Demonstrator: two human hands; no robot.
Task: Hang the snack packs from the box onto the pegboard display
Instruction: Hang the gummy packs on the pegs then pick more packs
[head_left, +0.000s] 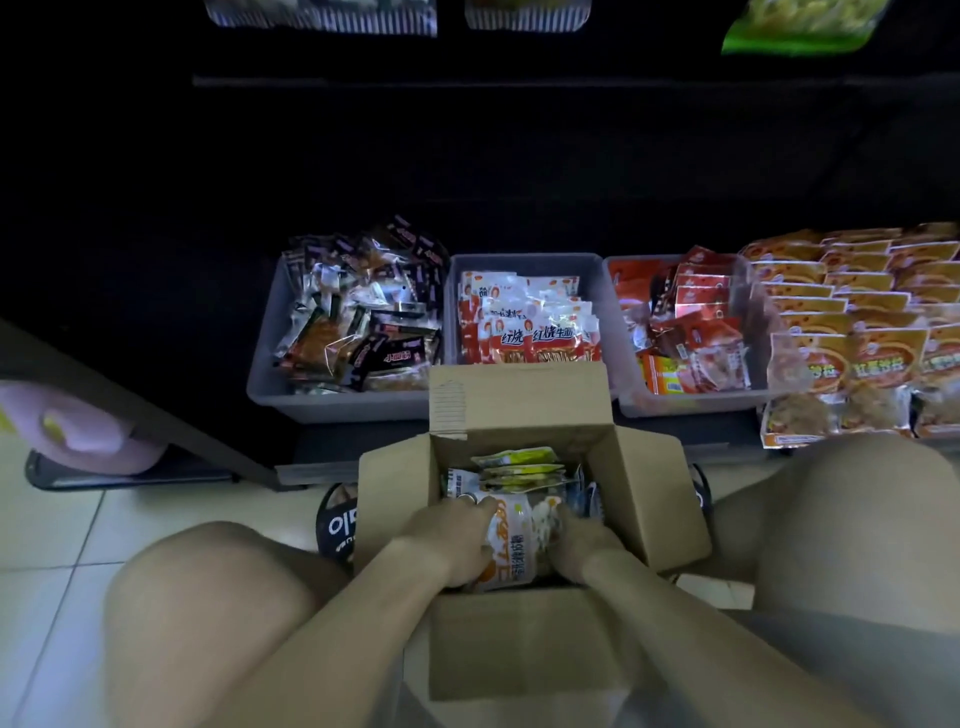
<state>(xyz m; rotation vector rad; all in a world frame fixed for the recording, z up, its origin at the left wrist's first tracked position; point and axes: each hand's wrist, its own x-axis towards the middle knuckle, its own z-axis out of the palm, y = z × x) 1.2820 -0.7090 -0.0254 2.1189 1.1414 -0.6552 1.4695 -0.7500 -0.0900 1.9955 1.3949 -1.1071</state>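
Squatting person reaching with both hands into an open cardboard box (649, 493) on the tiled floor, between the knees. The left hand (452, 540) curls its fingers over the left edge of an orange-and-white snack pack (519, 540) lying uppermost at the near end of the box; the right hand (576, 545) grips the same pack along its right edge. Behind it, more yellow-and-white packs (519, 470) stand on edge in the box.

Step in hand, judged: the pick-up of 1 pack, or perhaps a small bundle; nothing from the box appears hung yet. The next move calls for lifting the pack clear of the box walls, locating its hang hole, and raising it to a peg well above.

Hidden or unclear: the pegboard is almost lost in darkness; only the lower ends of hanging bags, among them a green bag (800, 26), show at the top edge. No peg is visible. Whether the hands hold 1 pack or several cannot be told. Both sets of fingertips are partly buried. 3 grey bins (524, 262) of other snacks stand beyond the box.
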